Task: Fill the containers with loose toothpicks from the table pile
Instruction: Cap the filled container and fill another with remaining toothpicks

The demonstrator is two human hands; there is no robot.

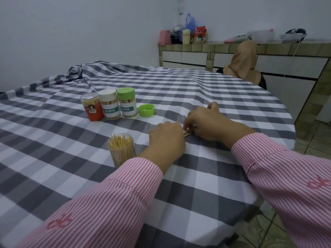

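Observation:
An open clear container [121,149] stands near me, packed with upright toothpicks. Just right of it, my left hand [166,140] and my right hand [206,122] meet on the cloth, fingers curled around a small bundle of loose toothpicks [187,134]; only the ends of the bundle show between the hands. Further back stand three closed containers in a row: a red one [92,109], a white-lidded one [109,104] and a green-lidded one [127,102]. A loose green lid [146,110] lies beside them.
The table wears a grey and white checked cloth [197,185], bunched up at the far left. A person in a tan head covering [244,59] sits beyond the far right edge. A tiled counter [268,49] with bags and boxes runs along the back wall.

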